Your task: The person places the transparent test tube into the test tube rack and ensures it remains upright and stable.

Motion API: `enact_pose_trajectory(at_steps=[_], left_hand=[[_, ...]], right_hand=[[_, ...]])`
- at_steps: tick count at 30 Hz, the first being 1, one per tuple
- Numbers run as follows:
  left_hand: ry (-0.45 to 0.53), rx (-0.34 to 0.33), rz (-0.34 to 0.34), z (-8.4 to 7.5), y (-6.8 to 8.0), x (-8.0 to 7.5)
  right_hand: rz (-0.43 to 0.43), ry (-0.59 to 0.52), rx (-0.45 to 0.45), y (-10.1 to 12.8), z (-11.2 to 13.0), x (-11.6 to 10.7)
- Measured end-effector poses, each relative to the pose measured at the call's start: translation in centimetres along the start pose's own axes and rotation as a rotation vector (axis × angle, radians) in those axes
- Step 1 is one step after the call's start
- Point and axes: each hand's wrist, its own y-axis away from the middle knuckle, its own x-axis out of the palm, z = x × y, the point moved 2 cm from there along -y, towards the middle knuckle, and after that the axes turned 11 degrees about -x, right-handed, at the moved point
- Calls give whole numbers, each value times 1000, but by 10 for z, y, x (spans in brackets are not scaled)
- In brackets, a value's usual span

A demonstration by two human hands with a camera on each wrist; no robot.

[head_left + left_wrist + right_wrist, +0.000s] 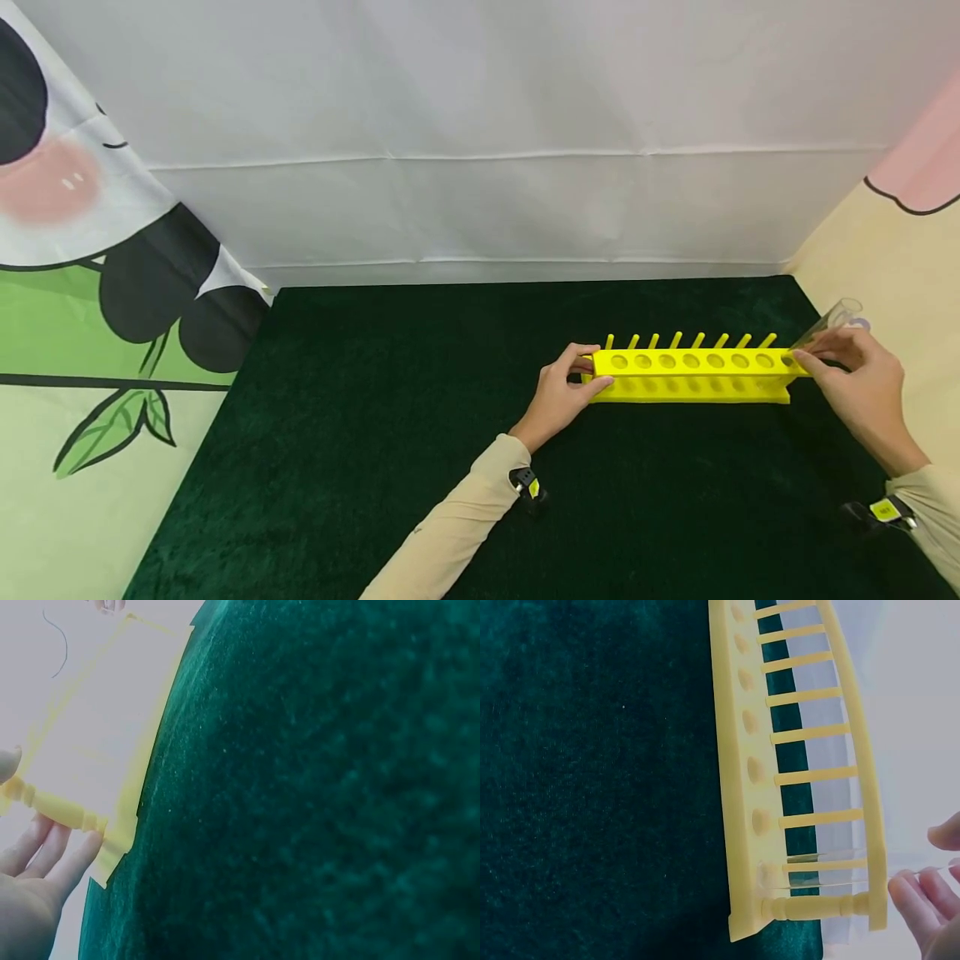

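A yellow test tube rack (pixel 690 387) stands on the green cloth, with a row of round holes and a row of pegs behind them. My left hand (pixel 562 387) grips its left end post, thumb and fingers on either side. In the left wrist view those fingers (pixel 71 862) curl at the post. At the right end, my right hand (pixel 862 375) holds a clear glass test tube (pixel 842 313), whose mouth shows above the fingers, leaning right. In the right wrist view the test tube (pixel 821 879) passes through the end hole, its lower end reaching the rack's base.
Dark green cloth (pixel 375 450) covers the table. A white sheet (pixel 465 208) hangs behind it, and printed cloth panels (pixel 150 333) flank both sides. The rack sits close to the table's right edge.
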Motion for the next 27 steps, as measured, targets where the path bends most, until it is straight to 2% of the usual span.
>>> enact_pose_trajectory(at_steps=[8,20,27], left_hand=[[1,-23,4,-3,5,-1],[-6,-27,48,-15,14,-13],[-138,-11,-9,-24,25,-22]], right_hand=[[9,17,13,0,9,-5],[17,29,16,3,22,-11],[58,52,15,10,29,-17]])
